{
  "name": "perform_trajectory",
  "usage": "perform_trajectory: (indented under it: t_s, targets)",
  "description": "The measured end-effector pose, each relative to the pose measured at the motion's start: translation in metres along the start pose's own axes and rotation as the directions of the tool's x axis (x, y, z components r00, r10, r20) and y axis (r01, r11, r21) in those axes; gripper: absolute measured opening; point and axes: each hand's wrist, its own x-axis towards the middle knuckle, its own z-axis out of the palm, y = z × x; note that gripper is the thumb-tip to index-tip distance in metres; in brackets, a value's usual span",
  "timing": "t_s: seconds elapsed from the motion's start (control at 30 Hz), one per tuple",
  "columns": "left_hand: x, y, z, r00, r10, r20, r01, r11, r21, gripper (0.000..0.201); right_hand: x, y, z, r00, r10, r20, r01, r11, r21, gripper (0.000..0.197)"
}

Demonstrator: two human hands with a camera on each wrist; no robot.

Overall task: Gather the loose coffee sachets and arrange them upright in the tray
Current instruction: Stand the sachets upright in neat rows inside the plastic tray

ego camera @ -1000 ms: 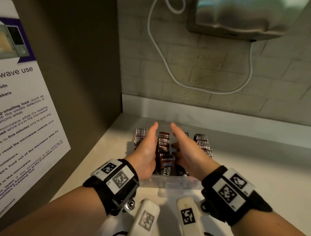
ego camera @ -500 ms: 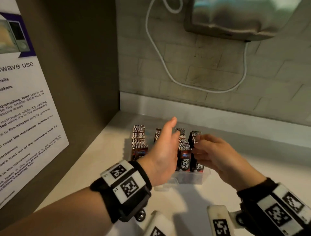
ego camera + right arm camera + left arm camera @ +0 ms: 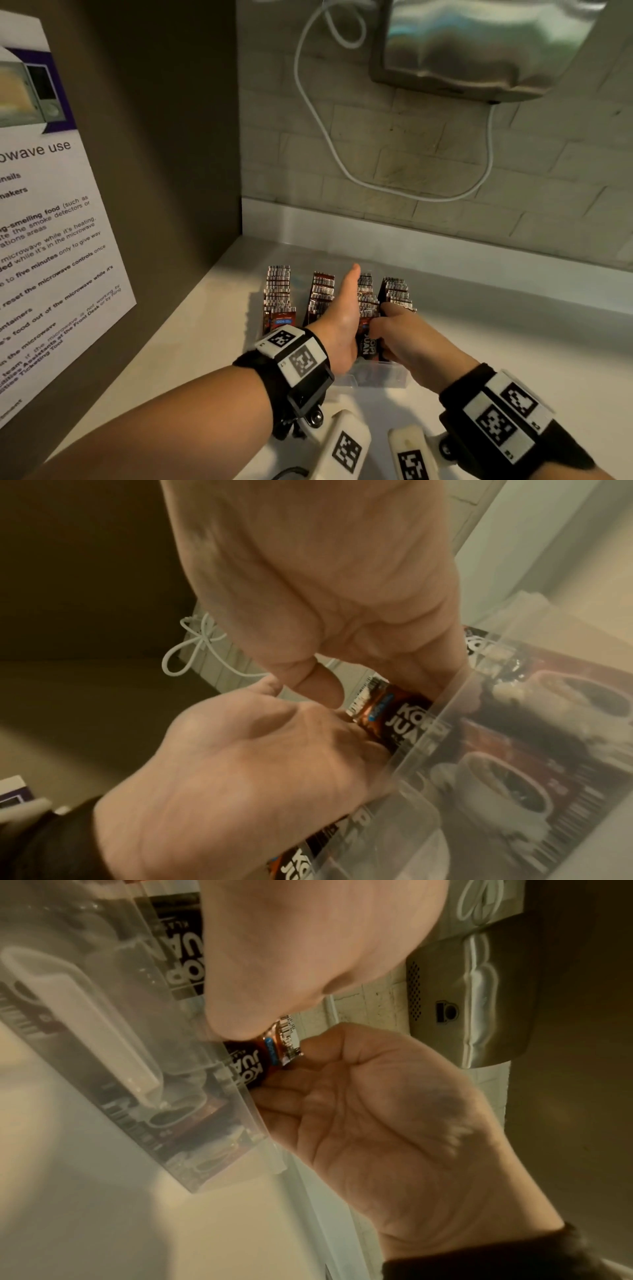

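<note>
Head view: flat left hand [image 3: 343, 322] splits sachet rows [image 3: 366, 298]; right hand [image 3: 397, 334] pinches a sachet [image 3: 368, 342] at tray's front wall [image 3: 380, 375].

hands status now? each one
Left hand: open, flat against a row of coffee sachets.
Right hand: fingers curled around the front sachets of that row.

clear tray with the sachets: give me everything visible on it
The clear plastic tray is a see-through rectangular box with thin walls, a rim and a moulded tab on its near wall. It sits flat on the pale counter near the corner, holding four rows of dark brown coffee sachets standing upright. The left hand reaches in flat between two rows; the right hand grips sachets at the near end, against the wall.
</note>
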Motion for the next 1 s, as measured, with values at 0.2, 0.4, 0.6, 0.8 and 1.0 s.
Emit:
perform_trajectory:
  t_s: [0.2,0.4,0.6,0.8,1.0]
  targets:
    - [0.005,0.002,0.001,0.999,-0.037,0.003,0.037,0.999,0.003,0.079,0.010,-0.001,0.004,0.999,0.031,0.020,-0.032,0.999,0.044,0.018]
    - [0.015,-0.002,-0.001,0.999,-0.035,-0.010,0.035,0.998,-0.049,0.063,0.025,0.003,0.007,0.995,0.077,0.058,-0.084,0.989,0.121,0.029]
    - [0.028,-0.008,-0.002,0.999,-0.013,0.048,0.017,0.996,-0.086,0.081,0.035,0.001,0.010,0.992,0.095,0.086,-0.116,0.950,0.290,0.049]
    - [0.035,-0.012,-0.002,1.000,0.017,0.008,-0.016,0.992,-0.124,0.070,0.039,-0.002,0.011,0.984,0.092,0.153,-0.143,0.920,0.366,0.049]
    - [0.039,-0.014,-0.005,0.999,0.003,0.034,0.002,0.989,-0.148,0.080,0.040,-0.001,0.010,0.982,0.069,0.175,-0.129,0.925,0.357,0.053]
